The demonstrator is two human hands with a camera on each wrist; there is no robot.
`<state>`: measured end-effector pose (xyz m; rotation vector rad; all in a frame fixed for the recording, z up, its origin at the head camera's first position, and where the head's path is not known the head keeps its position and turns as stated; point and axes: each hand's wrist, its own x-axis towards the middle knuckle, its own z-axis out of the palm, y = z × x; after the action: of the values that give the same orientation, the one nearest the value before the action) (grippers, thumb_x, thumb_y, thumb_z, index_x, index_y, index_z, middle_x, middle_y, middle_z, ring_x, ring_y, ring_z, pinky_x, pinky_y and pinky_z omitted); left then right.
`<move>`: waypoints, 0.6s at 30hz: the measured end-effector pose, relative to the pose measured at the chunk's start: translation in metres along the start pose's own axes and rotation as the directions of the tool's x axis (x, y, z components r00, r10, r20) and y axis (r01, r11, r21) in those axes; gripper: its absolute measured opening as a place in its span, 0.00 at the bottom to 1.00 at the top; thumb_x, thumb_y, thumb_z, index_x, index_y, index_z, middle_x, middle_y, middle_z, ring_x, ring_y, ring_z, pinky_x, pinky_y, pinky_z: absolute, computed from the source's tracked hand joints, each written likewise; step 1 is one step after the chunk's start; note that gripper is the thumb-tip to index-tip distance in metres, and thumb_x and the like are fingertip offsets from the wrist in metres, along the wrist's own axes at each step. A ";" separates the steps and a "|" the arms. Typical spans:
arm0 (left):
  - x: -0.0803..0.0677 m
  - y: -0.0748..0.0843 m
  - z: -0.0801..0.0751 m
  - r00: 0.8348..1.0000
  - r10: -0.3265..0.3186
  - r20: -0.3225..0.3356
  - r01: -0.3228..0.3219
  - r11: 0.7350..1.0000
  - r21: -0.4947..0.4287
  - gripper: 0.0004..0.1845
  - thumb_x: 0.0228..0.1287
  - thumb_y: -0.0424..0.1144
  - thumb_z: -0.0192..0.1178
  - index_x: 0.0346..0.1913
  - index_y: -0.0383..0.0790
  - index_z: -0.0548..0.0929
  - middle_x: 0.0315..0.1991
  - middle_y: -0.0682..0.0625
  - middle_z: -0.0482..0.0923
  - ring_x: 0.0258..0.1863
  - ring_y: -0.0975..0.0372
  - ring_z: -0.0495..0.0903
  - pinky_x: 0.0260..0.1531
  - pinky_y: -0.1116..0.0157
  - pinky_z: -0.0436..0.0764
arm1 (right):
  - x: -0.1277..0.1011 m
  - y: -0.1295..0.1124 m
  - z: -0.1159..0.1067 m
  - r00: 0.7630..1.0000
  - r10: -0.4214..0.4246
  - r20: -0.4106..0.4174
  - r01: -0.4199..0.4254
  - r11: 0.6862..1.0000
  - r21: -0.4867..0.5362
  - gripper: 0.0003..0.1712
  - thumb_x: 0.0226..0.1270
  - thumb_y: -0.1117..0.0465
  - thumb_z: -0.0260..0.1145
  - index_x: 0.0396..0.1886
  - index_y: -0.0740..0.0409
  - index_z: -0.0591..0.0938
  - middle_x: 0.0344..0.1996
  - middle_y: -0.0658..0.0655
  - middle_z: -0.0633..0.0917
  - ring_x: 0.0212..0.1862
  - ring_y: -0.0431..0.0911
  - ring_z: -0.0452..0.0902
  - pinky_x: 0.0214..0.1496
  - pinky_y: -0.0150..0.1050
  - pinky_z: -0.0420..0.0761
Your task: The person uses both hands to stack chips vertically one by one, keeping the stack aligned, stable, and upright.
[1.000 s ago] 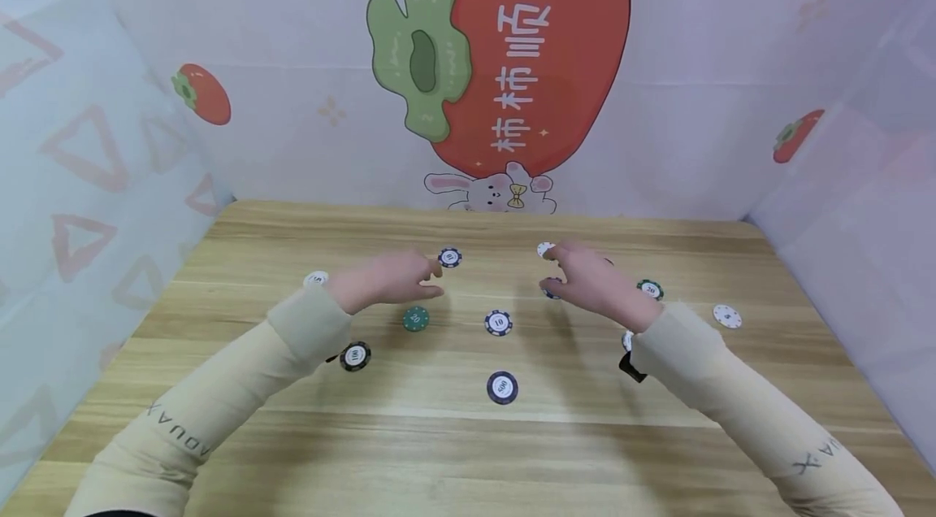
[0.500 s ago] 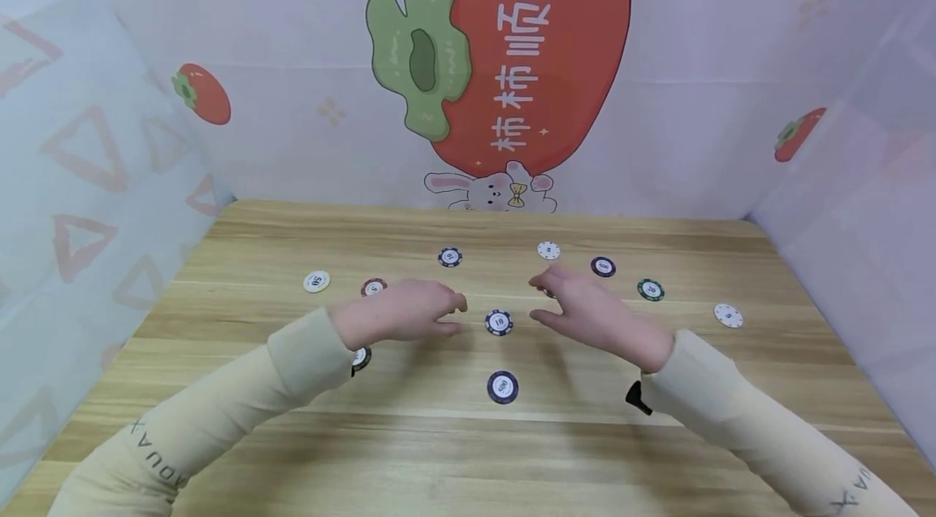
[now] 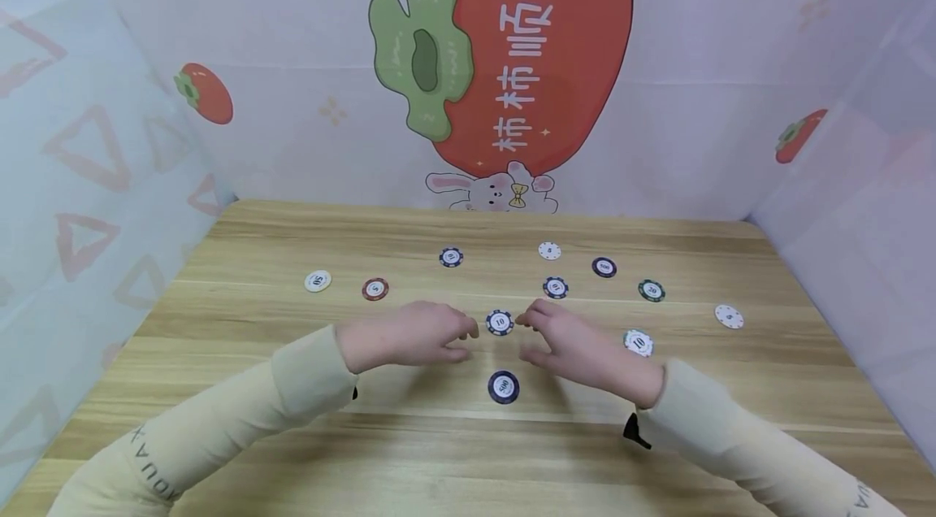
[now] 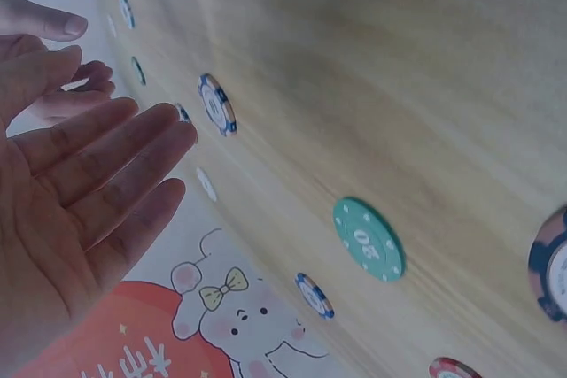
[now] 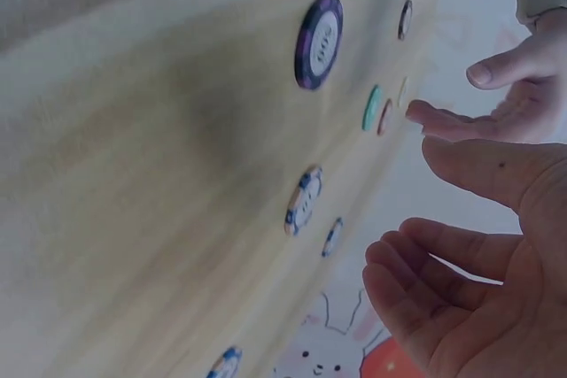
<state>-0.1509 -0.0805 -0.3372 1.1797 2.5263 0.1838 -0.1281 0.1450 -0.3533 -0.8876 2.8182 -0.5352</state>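
My left hand (image 3: pixel 417 334) hovers over the table with relaxed fingers and holds nothing. Facing it, my right hand (image 3: pixel 578 346) is also raised and empty, its fingers loosely bent. Between the two sets of fingertips lies a blue-and-white poker chip (image 3: pixel 500 323) marked 10. A purple poker chip (image 3: pixel 504 388) marked 500 lies flat on the near side of it. In the left wrist view a green poker chip (image 4: pixel 368 238) marked 20 shows on the wood; the left hand and forearm hide it in the head view.
More chips lie spread on the wooden table (image 3: pixel 439 460): a red one (image 3: pixel 375 289) and a cream one (image 3: pixel 318 281) at left, a green-edged one (image 3: pixel 652 290) and a white one (image 3: pixel 729 316) at right. A printed cloth wall (image 3: pixel 292 151) stands behind.
Both hands have drawn back towards the near side. The left has also shifted right, narrowing the gap between them. The chips still in sight have stayed in place.
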 end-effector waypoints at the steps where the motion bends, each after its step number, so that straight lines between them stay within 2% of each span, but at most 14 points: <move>1: -0.001 0.001 0.002 1.000 0.013 -0.002 -0.013 1.000 0.003 0.16 0.63 0.45 0.55 0.49 0.39 0.78 0.44 0.49 0.80 0.42 0.61 0.79 0.43 0.63 0.76 | -0.001 0.000 0.002 1.000 -0.004 0.011 0.004 1.000 0.013 0.23 0.56 0.58 0.67 0.50 0.63 0.77 0.44 0.55 0.77 0.42 0.46 0.76 0.42 0.37 0.77; 9: -0.009 0.005 0.015 0.998 0.061 -0.013 -0.061 0.998 0.028 0.15 0.62 0.45 0.56 0.48 0.41 0.79 0.42 0.51 0.80 0.37 0.65 0.78 0.40 0.67 0.77 | -0.003 -0.004 0.021 0.996 -0.083 0.045 0.081 0.995 0.055 0.20 0.55 0.60 0.67 0.48 0.64 0.78 0.41 0.54 0.78 0.40 0.44 0.75 0.40 0.34 0.77; 14: -0.015 0.005 0.022 0.996 0.087 -0.028 -0.083 0.991 0.106 0.13 0.62 0.44 0.56 0.46 0.43 0.80 0.40 0.53 0.81 0.38 0.65 0.79 0.40 0.67 0.77 | -0.003 -0.005 0.031 0.992 -0.105 0.064 0.100 0.992 0.081 0.21 0.52 0.60 0.69 0.46 0.63 0.79 0.39 0.53 0.78 0.35 0.40 0.73 0.36 0.30 0.75; 18: -0.021 0.003 0.027 0.991 0.123 -0.047 -0.112 0.974 0.198 0.11 0.61 0.44 0.56 0.43 0.43 0.80 0.35 0.55 0.80 0.34 0.65 0.78 0.37 0.67 0.77 | -0.004 -0.006 0.037 0.991 -0.105 0.077 0.099 0.992 0.082 0.22 0.50 0.59 0.70 0.45 0.63 0.79 0.38 0.52 0.77 0.35 0.38 0.72 0.37 0.29 0.75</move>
<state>-0.1266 -0.0950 -0.3566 1.4199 2.5742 -0.0011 -0.1135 0.1320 -0.3854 -1.0180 2.6712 -0.6043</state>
